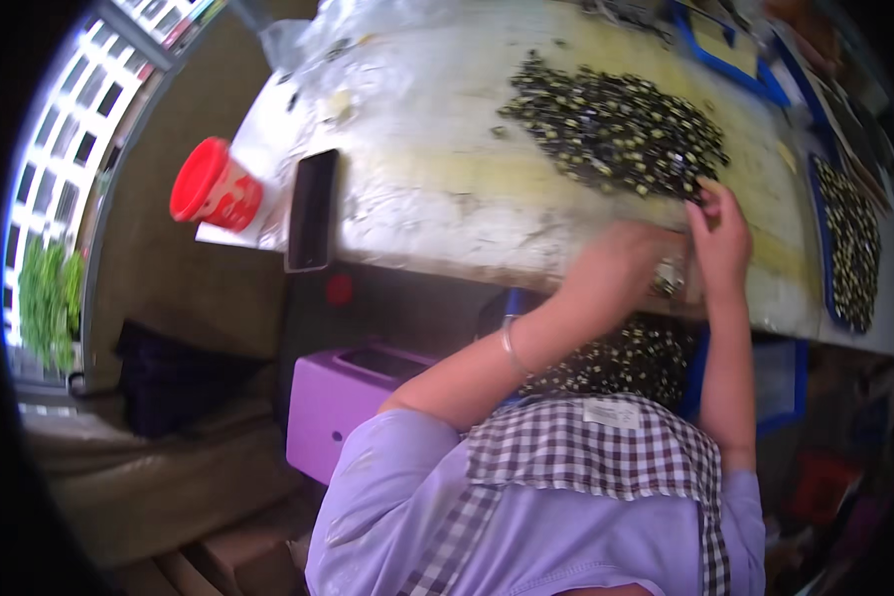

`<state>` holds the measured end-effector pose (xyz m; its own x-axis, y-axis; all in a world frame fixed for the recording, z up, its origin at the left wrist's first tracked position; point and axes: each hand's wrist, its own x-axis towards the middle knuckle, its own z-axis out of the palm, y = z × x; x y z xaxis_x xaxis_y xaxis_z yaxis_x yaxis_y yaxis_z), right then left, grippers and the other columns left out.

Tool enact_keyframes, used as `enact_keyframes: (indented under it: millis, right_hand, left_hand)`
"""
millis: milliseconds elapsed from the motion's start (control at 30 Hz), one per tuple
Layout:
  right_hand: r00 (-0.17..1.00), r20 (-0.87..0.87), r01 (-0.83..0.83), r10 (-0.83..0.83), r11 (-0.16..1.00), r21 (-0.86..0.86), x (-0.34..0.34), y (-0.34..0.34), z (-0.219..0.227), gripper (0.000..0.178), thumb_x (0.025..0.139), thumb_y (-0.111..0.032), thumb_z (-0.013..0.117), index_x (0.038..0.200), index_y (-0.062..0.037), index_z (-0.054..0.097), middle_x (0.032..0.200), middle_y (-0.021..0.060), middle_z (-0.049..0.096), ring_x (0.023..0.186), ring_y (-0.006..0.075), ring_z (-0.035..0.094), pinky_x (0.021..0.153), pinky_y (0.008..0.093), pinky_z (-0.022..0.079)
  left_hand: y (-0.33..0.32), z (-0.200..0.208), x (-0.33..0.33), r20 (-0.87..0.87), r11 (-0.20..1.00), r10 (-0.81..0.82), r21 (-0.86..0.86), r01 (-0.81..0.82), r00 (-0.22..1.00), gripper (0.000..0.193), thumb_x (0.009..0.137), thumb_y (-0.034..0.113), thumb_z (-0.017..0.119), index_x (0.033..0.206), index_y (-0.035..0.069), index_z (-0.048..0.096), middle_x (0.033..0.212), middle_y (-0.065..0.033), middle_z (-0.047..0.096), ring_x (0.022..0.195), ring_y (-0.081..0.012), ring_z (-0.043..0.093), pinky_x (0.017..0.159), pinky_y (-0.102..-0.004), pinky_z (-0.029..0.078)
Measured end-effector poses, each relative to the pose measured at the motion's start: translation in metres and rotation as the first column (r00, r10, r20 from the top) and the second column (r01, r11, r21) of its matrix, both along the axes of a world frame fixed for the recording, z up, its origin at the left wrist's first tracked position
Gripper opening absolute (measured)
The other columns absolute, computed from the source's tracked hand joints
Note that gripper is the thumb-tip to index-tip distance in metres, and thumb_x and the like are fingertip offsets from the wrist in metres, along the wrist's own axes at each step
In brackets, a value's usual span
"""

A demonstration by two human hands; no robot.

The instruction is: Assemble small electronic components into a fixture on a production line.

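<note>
A heap of small black parts with pale yellowish-green centres lies on the worktable. At the heap's near edge is my right hand, its thumb and fingertips pinched together. Whatever lies between them is too small to name. My left hand is just left of it, over the table's front edge and smeared by motion, so its fingers cannot be read. Between the hands sits a brownish block, with a few small shiny pieces beside it. Below my forearms, more of the black parts fill a blue-edged tray.
A phone and a red-lidded tub are at the table's left end. On the right, a blue tray holds more parts. Another blue tray stands at the back. A purple stool-like box is under the front edge.
</note>
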<state>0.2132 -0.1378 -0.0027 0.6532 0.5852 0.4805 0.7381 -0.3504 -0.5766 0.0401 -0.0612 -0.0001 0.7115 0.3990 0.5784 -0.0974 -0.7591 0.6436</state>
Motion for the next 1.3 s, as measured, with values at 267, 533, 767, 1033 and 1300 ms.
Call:
enact_keyframes:
  millis: [267, 533, 767, 1033, 1300]
  right_hand:
    - [0.993, 0.108, -0.052, 0.056, 0.998, -0.043, -0.002, -0.006, 0.0, 0.022, 0.082, -0.011, 0.068, 0.102, -0.0071, 0.062, 0.081, 0.0084, 0.061, 0.073, 0.0235, 0.058, 0.069, 0.0352, 0.048]
    - [0.992, -0.114, -0.038, 0.058, 0.985, 0.17, -0.004, -0.008, 0.005, 0.018, 0.085, -0.007, 0.064, 0.103, -0.0037, 0.064, 0.084, 0.0079, 0.066, 0.076, 0.0155, 0.061, 0.072, 0.0291, 0.048]
    - [0.967, -0.068, -0.242, 0.244, 0.969, 0.045, -0.023, -0.009, 0.008, 0.023, 0.078, -0.007, 0.069, 0.101, -0.0067, 0.065, 0.087, 0.01, 0.064, 0.077, 0.024, 0.062, 0.071, 0.0331, 0.05]
    - [0.962, -0.056, -0.261, 0.267, 0.961, 0.097, -0.027, -0.015, 0.009, 0.021, 0.077, -0.009, 0.071, 0.098, -0.0085, 0.067, 0.077, 0.008, 0.058, 0.069, 0.0217, 0.058, 0.065, 0.0336, 0.048]
    - [0.909, -0.015, -0.414, 0.417, 0.906, 0.089, -0.021, -0.02, 0.002, 0.017, 0.076, -0.006, 0.072, 0.093, -0.0055, 0.067, 0.082, 0.0084, 0.062, 0.074, 0.022, 0.06, 0.067, 0.031, 0.048]
  left_hand:
    - [-0.005, 0.011, -0.019, 0.033, 0.984, -0.175, -0.017, 0.175, 0.984, 0.028, 0.075, 0.014, 0.07, 0.102, 0.007, 0.063, 0.096, -0.0111, 0.062, 0.095, -0.032, 0.057, 0.086, -0.04, 0.046]
    - [0.074, 0.013, -0.031, 0.026, 0.913, 0.363, 0.189, -0.361, 0.931, 0.046, 0.075, 0.021, 0.073, 0.116, 0.005, 0.059, 0.116, -0.0168, 0.056, 0.116, -0.0379, 0.047, 0.1, -0.0456, 0.038]
    - [0.093, 0.021, 0.043, -0.033, 0.91, 0.259, 0.342, -0.233, 0.965, 0.051, 0.081, 0.031, 0.07, 0.124, 0.008, 0.055, 0.125, -0.016, 0.054, 0.123, -0.0388, 0.043, 0.104, -0.0484, 0.033]
    - [0.097, 0.028, 0.097, -0.166, 0.885, 0.218, 0.45, -0.122, 0.962, 0.047, 0.084, 0.038, 0.066, 0.117, 0.006, 0.056, 0.107, -0.0138, 0.059, 0.105, -0.032, 0.053, 0.097, -0.0412, 0.038]
    - [0.07, 0.017, 0.05, -0.127, 0.846, 0.183, 0.526, -0.09, 0.975, 0.053, 0.082, 0.036, 0.065, 0.126, 0.009, 0.049, 0.12, -0.0152, 0.051, 0.117, -0.0322, 0.046, 0.104, -0.0488, 0.03]
